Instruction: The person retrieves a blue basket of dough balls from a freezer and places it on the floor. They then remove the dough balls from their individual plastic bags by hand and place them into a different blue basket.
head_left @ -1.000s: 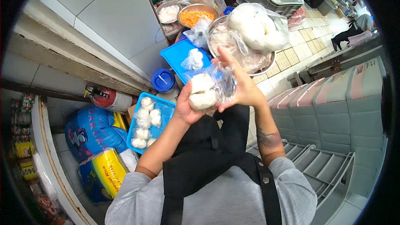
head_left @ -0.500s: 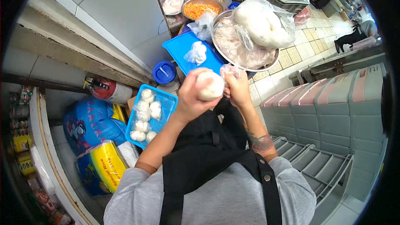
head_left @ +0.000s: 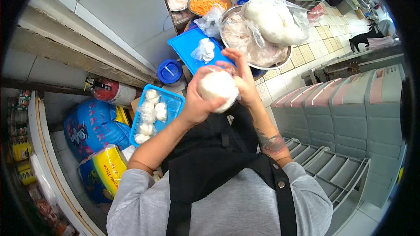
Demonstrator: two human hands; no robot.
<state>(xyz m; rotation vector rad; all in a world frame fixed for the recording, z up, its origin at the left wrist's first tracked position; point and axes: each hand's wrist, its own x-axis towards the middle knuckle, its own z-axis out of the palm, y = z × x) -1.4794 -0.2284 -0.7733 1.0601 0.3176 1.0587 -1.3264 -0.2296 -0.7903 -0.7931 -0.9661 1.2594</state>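
Observation:
A round white ball in clear plastic (head_left: 218, 91) is held in front of the black apron. My left hand (head_left: 197, 98) wraps round its left side, thumb across the front. My right hand (head_left: 243, 78) is at the ball's right side, its upper fingers raised and apart, its palm partly behind the ball. Beyond the hands, a small bagged white piece (head_left: 204, 50) lies on a blue tray (head_left: 186, 47). To the left, a blue basket (head_left: 175, 101) holds several white bagged balls (head_left: 148, 114).
A large metal bowl (head_left: 286, 60) with bagged pale food and a big white bag (head_left: 273, 19) stands ahead. Behind are a bowl of orange shreds (head_left: 208, 5) and a blue-lidded container (head_left: 169, 71). Grey drawers (head_left: 332, 113) stand right; rice bags (head_left: 103, 170) lie left.
My right hand has gone from gripping the plastic beside the ball to resting against the ball with fingers raised. The ball and my left hand have shifted slightly, and the camera view has moved a little.

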